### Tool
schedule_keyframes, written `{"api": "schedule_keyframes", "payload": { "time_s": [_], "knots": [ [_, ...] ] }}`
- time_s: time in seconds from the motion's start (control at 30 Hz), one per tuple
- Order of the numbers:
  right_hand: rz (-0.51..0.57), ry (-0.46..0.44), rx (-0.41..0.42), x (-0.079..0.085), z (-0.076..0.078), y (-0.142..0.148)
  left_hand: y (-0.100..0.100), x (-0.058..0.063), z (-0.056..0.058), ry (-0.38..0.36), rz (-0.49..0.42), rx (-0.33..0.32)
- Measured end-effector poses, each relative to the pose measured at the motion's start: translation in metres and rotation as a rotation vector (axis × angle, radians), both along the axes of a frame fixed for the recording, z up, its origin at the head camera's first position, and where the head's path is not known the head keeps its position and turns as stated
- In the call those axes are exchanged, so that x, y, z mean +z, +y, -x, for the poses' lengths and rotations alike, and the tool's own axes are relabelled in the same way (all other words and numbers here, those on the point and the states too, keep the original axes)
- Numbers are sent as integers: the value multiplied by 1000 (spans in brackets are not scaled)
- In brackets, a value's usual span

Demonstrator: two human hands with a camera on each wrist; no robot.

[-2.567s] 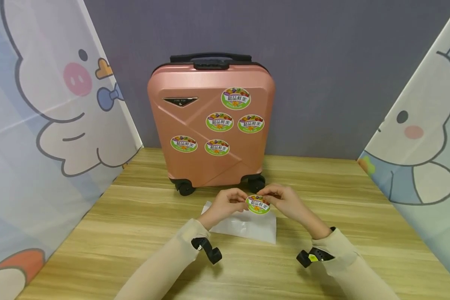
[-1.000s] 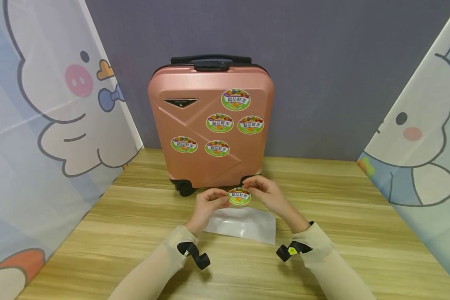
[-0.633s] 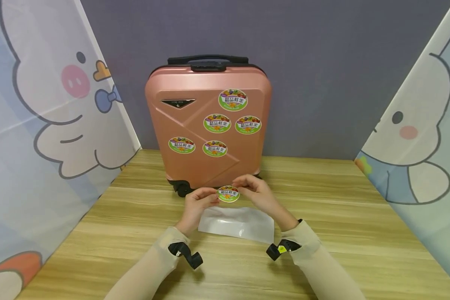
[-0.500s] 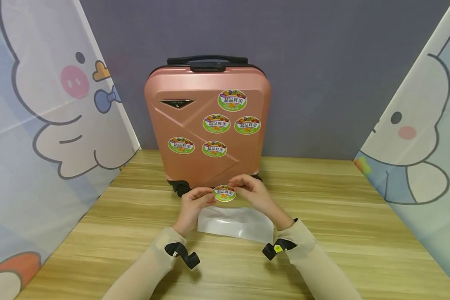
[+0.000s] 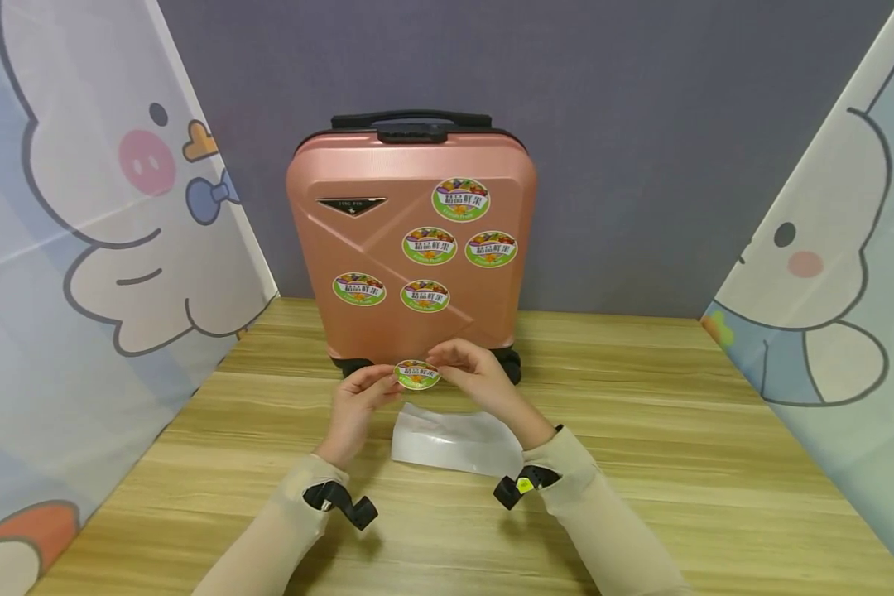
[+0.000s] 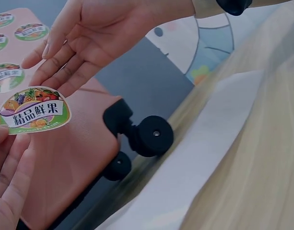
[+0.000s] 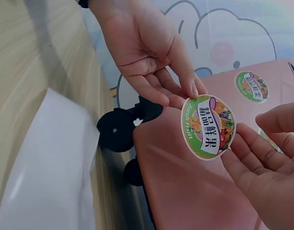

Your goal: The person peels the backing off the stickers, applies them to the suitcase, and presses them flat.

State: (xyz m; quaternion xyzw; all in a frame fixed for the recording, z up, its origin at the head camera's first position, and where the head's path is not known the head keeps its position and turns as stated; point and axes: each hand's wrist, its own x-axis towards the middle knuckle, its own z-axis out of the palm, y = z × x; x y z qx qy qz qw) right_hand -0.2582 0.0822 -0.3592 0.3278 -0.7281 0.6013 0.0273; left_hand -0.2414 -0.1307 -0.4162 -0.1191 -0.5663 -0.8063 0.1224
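Note:
An oval fruit sticker (image 5: 417,375), green and white with printed fruit, is held up in front of the pink suitcase's (image 5: 387,335) lower edge. My left hand (image 5: 352,414) pinches its left edge, thumb on the printed face, as the right wrist view shows. At the opposite edge, my right hand (image 5: 484,387) touches the sticker (image 7: 209,127) with extended fingertips; its thumb stands apart from it. Several matching stickers (image 5: 459,199) are stuck to the suitcase front.
A glossy white sheet (image 5: 454,443) lies on the wooden table (image 5: 641,397) below the hands, its back left corner raised. Black wheels (image 5: 510,364) support the upright suitcase. Behind it is a grey wall (image 5: 626,165), with cartoon-printed cloths (image 5: 149,273) at both sides.
Both hands have carried the sticker leftward and slightly up in the head view, closer to the suitcase base. The stickers on the suitcase stay as they were.

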Motion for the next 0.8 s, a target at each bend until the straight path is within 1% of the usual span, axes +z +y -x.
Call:
{"api": "schedule_keyframes", "payload": {
  "time_s": [0.17, 0.3, 0.47, 0.53, 0.7, 0.8],
  "knots": [
    [-16, 19, -2, 6, 1, -8, -5, 5, 0, 6, -31, 6],
    [-10, 26, -18, 8, 4, -14, -8, 8, 0, 2, -36, 17],
    [46, 5, -14, 10, 8, -21, -10, 13, 2, -1, -14, 54],
    [57, 10, -21, 10, 9, -23, -11, 14, 3, 5, -5, 68],
    [51, 43, -56, 12, 10, -26, -13, 18, 4, 25, 3, 88],
    [55, 45, -59, 13, 11, -27, -13, 20, 4, 31, -1, 93]
  ]
}}
